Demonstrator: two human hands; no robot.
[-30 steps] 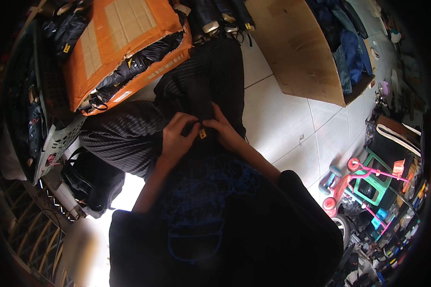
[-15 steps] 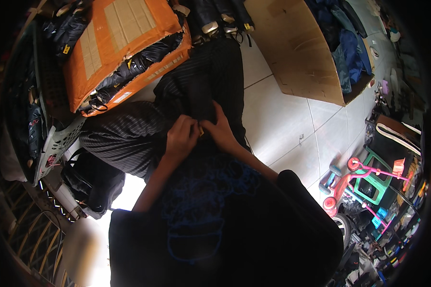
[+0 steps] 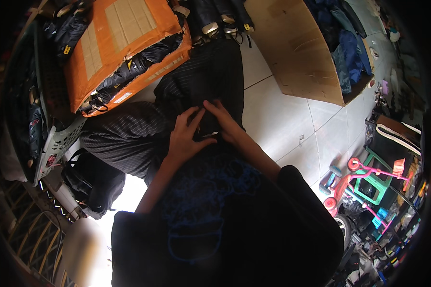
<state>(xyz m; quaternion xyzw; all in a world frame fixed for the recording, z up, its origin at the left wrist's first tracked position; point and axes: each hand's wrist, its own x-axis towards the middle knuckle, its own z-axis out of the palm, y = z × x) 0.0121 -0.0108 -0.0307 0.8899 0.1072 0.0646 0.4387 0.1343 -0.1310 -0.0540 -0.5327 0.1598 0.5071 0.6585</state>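
Observation:
My left hand [image 3: 184,136] is over my lap, its fingers stretched forward and its thumb spread out to the right. Close beside it, my right hand [image 3: 225,123] is curved around the right side of a dark, smooth bundle [image 3: 208,125], its fingers partly hidden. The bundle looks like black fabric and blends into my dark striped trousers [image 3: 124,131], so its outline is hard to make out. A small pale spot shows at its near end, between my hands. My left fingertips meet the bundle near my right fingertips.
An orange-taped carton [image 3: 129,40] with black folded umbrellas [image 3: 129,69] stands ahead left, by a grey plastic basket [image 3: 57,143]. More dark bundles [image 3: 215,24] lie beyond my knee. An open cardboard box [image 3: 301,52] holds blue fabric. A pink tricycle [image 3: 354,179] stands right on the tiles.
My left hand has opened from a pinch, its thumb now spread. The right fingers have shifted from a small yellowish piece, no longer visible, to the bundle's side.

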